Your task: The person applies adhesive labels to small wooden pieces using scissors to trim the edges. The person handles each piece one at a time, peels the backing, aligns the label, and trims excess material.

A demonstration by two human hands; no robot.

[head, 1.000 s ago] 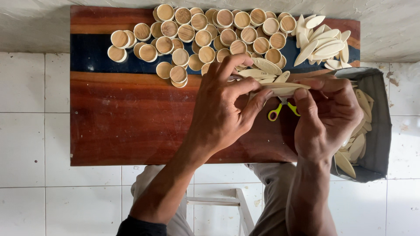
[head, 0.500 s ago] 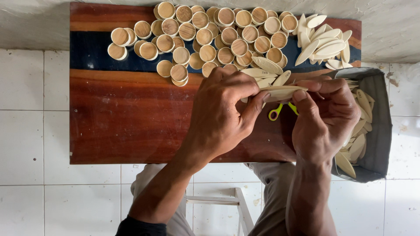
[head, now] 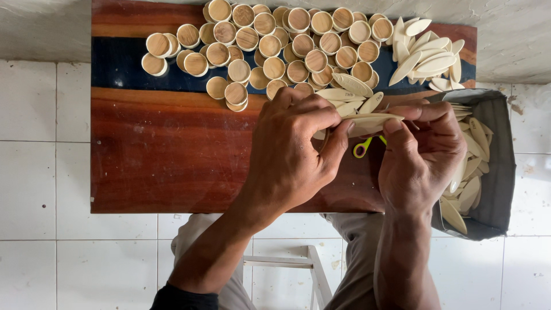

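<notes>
White floor tiles spread under us in the head view, and across them sits the counter (head: 166, 166), a reddish wooden board with a dark blue band along its far side. On that band we see a heap of small round wooden caps (head: 270, 46), most lying with their hollow side up, and to the right of them a pile of pale leaf-shaped wooden slips (head: 427, 57). More of the same slips fill a grey bag (head: 496, 149) that stands open at the counter's right end. Our left hand (head: 290, 158) is curled shut, thumb and fingers pinching the near end of a thin wooden slip (head: 370, 122), which lies level between both hands just above the middle of the counter. Our right hand (head: 422, 161) grips the slip's other end, fingers bent over it. Below the slip, between the hands, a small yellow-green loop (head: 363, 148) shows; it may be a tool handle, though we cannot tell which hand carries it. The slip looks light, stiff and thin, so we judge that it could snap if bent and is best held flat by its two tapered ends. A few loose slips (head: 344, 95) lie just beyond our left-hand knuckles, touching the caps.
</notes>
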